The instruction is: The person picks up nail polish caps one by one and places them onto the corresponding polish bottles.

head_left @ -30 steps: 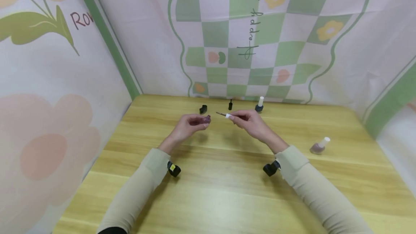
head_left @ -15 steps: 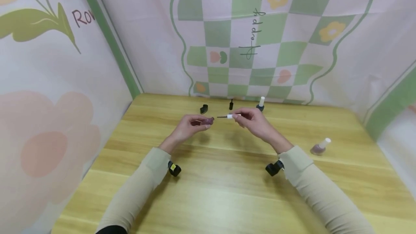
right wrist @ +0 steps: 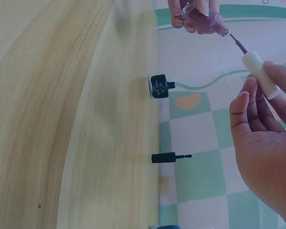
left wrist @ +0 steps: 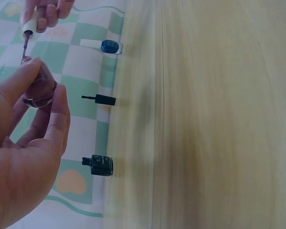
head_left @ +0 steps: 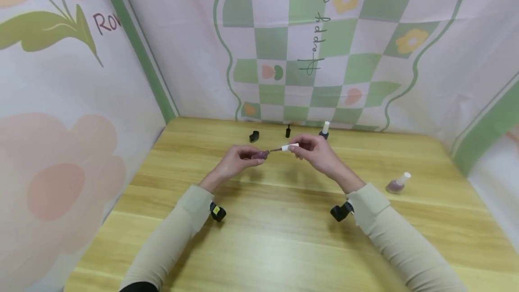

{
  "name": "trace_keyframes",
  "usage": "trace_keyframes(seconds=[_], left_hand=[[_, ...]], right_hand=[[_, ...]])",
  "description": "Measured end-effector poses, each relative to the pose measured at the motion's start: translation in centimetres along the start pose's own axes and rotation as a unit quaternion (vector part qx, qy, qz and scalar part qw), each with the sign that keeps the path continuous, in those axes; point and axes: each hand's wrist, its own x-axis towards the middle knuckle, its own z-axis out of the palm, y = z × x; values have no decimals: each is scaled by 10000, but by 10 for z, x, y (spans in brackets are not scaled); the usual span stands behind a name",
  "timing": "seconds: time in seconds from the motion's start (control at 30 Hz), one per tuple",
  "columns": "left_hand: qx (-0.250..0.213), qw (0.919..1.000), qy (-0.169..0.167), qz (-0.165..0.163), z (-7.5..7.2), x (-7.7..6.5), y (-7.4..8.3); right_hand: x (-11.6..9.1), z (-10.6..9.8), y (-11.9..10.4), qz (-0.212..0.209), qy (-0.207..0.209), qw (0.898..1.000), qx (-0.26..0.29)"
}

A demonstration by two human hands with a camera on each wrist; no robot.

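My left hand (head_left: 237, 162) grips a small mauve nail polish bottle (left wrist: 40, 88) between thumb and fingers, its uncapped neck turned toward the right hand. With thumb and fingertips my right hand (head_left: 315, 151) pinches the white cap of a nail polish brush (right wrist: 260, 71). The brush's dark stem points at the bottle's neck, and its tip is right at the opening in the head view. Both hands are above the wooden table (head_left: 259, 238).
At the back stand an uncapped black polish bottle (right wrist: 158, 86), a black brush cap (right wrist: 164, 157) with its brush upward, and a dark blue polish bottle (left wrist: 110, 46) with a white cap. A mauve bottle (head_left: 395, 186) with a white cap stands at the right.
The brush has swung from pointing up and left to pointing at the bottle's neck. The bottle has tilted and shifted slightly right, so brush tip and neck now meet in the head view.
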Motion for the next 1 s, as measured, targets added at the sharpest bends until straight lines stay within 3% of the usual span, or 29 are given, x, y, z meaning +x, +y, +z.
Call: trace_keyframes(seconds=[1.0], left_hand=[[-12, 10000, -40, 21, 2, -2, 3]], right_hand=[[-1, 5, -1, -106, -99, 9998, -115]])
